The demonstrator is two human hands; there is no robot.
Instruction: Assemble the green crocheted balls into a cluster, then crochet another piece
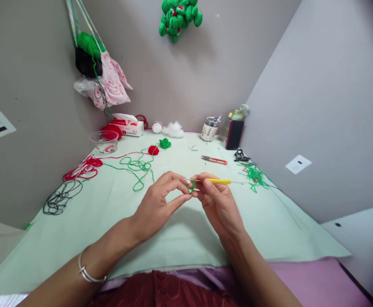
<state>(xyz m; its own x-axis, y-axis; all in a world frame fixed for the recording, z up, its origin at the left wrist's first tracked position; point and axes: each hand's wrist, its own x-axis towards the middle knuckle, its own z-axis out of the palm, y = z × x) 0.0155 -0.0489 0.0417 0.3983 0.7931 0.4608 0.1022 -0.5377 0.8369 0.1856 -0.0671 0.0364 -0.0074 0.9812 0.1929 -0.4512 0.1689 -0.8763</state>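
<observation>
Between my two hands, near the middle of the head view, is a small loop of green yarn (192,186). My left hand (161,197) pinches it from the left with thumb and fingertips. In my right hand (217,200) is a crochet hook (217,181) with a yellow handle, held level, its thin metal tip pointing left at the green yarn. My right fingertips also touch the loop's right side. Loose green yarn (138,168) lies in tangled loops on the table beyond my left hand. Fingers partly hide the stitches.
Orange-handled thread snips (214,160) lie beyond my right hand. Green yarn scraps (256,175) and a phone (234,134) are right. Left are red and white yarn (85,167), dark cord (60,198) and a plastic tub (105,144). A red ball (153,150) sits ahead.
</observation>
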